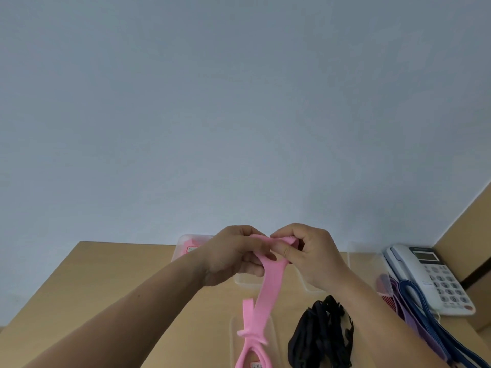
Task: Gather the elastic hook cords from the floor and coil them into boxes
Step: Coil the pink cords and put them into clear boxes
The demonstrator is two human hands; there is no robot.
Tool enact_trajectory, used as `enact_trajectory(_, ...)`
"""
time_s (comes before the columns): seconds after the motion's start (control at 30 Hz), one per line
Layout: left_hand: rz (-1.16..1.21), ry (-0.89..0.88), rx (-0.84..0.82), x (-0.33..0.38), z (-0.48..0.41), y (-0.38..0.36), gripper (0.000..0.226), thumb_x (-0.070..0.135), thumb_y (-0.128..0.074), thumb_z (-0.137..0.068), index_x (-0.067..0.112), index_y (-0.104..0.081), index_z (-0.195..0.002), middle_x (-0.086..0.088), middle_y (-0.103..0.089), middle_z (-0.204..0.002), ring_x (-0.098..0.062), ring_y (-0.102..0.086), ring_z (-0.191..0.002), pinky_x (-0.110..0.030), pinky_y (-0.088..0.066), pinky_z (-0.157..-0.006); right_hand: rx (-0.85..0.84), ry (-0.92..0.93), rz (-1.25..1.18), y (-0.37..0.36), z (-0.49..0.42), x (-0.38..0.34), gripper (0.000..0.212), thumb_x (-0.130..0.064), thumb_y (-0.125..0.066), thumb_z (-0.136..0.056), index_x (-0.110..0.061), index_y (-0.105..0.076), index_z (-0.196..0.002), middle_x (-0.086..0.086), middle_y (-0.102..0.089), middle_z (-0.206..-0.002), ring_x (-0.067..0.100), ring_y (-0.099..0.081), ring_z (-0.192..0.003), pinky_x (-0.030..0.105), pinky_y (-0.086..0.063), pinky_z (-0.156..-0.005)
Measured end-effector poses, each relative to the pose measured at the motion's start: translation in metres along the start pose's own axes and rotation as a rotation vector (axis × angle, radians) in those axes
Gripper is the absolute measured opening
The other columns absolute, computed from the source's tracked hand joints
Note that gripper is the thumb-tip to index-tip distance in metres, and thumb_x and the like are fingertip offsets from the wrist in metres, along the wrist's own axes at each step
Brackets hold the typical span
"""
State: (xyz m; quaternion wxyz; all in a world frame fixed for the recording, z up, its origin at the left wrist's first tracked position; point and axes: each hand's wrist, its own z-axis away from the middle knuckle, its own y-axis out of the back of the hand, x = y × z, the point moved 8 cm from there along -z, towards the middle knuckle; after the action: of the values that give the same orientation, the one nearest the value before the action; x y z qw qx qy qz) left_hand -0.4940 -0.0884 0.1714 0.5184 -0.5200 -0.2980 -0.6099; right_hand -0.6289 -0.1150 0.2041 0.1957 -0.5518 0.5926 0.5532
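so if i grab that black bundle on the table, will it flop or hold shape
Probably floppy: the black bundle lies slumped in loose folds. Likely light, being thin strap. It may unravel, as nothing visibly ties it.

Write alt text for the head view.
The left hand and right hand pinch the top of a flat pink elastic cord above a tan wooden table; a black cord bundle and white desk phone lie at right.
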Motion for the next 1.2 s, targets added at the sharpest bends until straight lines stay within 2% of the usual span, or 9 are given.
enact_trajectory(0.13,0.063,0.027,-0.018,-0.001,0.000,-0.005,0.029,0.021,-0.059,-0.094,-0.005,-0.066,-0.105,-0.023,-0.066,-0.099,-0.027,-0.065,-0.080,-0.030,-0.057,-0.068,0.035,0.117,0.130,0.002,0.007,-0.008,0.021,-0.021,-0.078,-0.083,-0.040,-0.071,-0.085,-0.019,-0.070,-0.082,0.005,-0.066,-0.074,0.014,-0.050,-0.062)
enact_trajectory(0.23,0.034,0.004,0.031,-0.002,-0.002,-0.004,0.020,0.011,-0.056,-0.098,-0.006,-0.066,-0.100,-0.024,-0.067,-0.098,-0.032,-0.062,-0.088,-0.032,-0.057,-0.074,0.048,0.149,0.158,0.003,0.012,-0.006,0.017,-0.016,-0.077,-0.082,-0.032,-0.075,-0.088,-0.017,-0.069,-0.082,0.007,-0.067,-0.074,0.018,-0.052,-0.063)
enact_trajectory(0.4,-0.030,-0.060,0.075,0.005,-0.004,-0.002,0.016,0.004,-0.067,-0.090,-0.009,-0.068,-0.099,-0.027,-0.071,-0.100,-0.030,-0.067,-0.087,-0.028,-0.058,-0.072,0.058,0.050,-0.030,0.012,0.015,0.003,0.017,-0.018,-0.078,-0.082,-0.034,-0.076,-0.087,-0.012,-0.072,-0.083,0.009,-0.069,-0.078,0.021,-0.055,-0.069)
enact_trajectory(0.5,-0.092,-0.118,0.142,0.009,-0.005,0.004,0.018,0.003,-0.075,-0.083,-0.005,-0.070,-0.099,-0.026,-0.072,-0.098,-0.032,-0.069,-0.086,-0.032,-0.059,-0.075,0.054,-0.017,-0.082,0.014,0.013,0.009,0.008,-0.030,-0.076,-0.084,-0.035,-0.074,-0.090,-0.006,-0.070,-0.081,0.015,-0.066,-0.077,0.026,-0.056,-0.072)
enact_trajectory(0.6,-0.164,-0.209,0.220,0.016,-0.005,0.011,0.016,0.004,-0.079,-0.081,0.003,-0.071,-0.095,-0.029,-0.070,-0.093,-0.033,-0.069,-0.082,-0.040,-0.059,-0.081,0.004,-0.079,-0.180,0.009,0.011,0.011,0.027,-0.047,-0.069,-0.078,-0.027,-0.072,-0.096,-0.006,-0.068,-0.073,0.012,-0.066,-0.068,0.021,-0.051,-0.064)
enact_trajectory(0.7,-0.280,-0.306,0.258,0.023,-0.004,0.012,0.016,0.007,-0.079,-0.080,0.012,-0.072,-0.094,-0.020,-0.072,-0.093,-0.024,-0.070,-0.077,-0.041,-0.060,-0.080,-0.003,-0.115,-0.233,0.007,0.008,0.014,0.029,-0.049,-0.071,-0.077,-0.026,-0.071,-0.095,-0.003,-0.069,-0.068,0.012,-0.066,-0.062,0.022,-0.048,-0.058)
enact_trajectory(0.83,-0.246,-0.281,0.189,0.021,-0.008,0.010,0.038,0.018,-0.076,-0.082,0.017,-0.061,-0.117,-0.005,-0.076,-0.099,-0.026,-0.073,-0.088,-0.035,-0.060,-0.082,0.052,-0.083,-0.196,0.011,0.002,0.015,0.015,-0.043,-0.073,-0.077,-0.036,-0.069,-0.090,-0.003,-0.067,-0.066,0.010,-0.065,-0.061,0.016,-0.049,-0.060)
enact_trajectory(1.03,-0.301,-0.124,0.080,0.013,-0.008,0.011,0.026,0.027,-0.068,-0.094,0.006,-0.061,-0.106,-0.014,-0.076,-0.092,-0.030,-0.074,-0.082,-0.035,-0.060,-0.073,0.082,-0.047,-0.151,0.006,0.000,0.020,0.022,-0.020,-0.075,-0.086,-0.040,-0.067,-0.090,-0.009,-0.065,-0.069,0.008,-0.065,-0.064,0.017,-0.050,-0.063)
enact_trajectory(1.2,-0.104,-0.176,0.097,0.018,-0.006,0.017,0.021,0.011,-0.070,-0.092,-0.001,-0.057,-0.105,-0.030,-0.070,-0.101,-0.047,-0.068,-0.098,-0.051,-0.058,-0.086,0.092,-0.019,-0.225,0.000,-0.004,0.014,0.020,-0.046,-0.073,-0.074,-0.036,-0.068,-0.090,-0.005,-0.065,-0.071,0.009,-0.064,-0.064,0.021,-0.051,-0.061)
